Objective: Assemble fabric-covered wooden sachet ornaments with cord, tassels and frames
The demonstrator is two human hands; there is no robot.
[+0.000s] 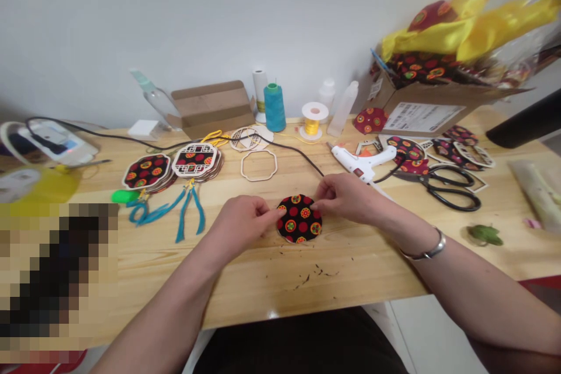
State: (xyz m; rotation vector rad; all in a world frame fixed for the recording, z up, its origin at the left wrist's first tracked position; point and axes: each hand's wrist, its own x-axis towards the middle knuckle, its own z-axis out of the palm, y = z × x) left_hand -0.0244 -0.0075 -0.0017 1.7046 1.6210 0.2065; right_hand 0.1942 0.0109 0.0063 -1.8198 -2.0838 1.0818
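Observation:
A round piece of dark patterned fabric (300,219) with red, orange and green flower motifs lies low over the table, a thin pale edge showing along its bottom. My left hand (248,219) pinches its left edge between thumb and fingers. At the upper right edge, my right hand (344,198) grips it the same way. Small dark fabric scraps (315,273) are scattered just in front. Behind the hands lies an empty pale wooden frame (259,165). A white glue gun (363,160) rests beyond my right hand.
Tasselled fabric pieces in frames (197,159) are stacked at left. Black scissors (453,187) and a green leaf-like piece (485,235) lie at right. Teal thread (274,107), a yellow spool (314,120) and cardboard boxes (213,106) line the wall. A black cord (228,138) crosses the table.

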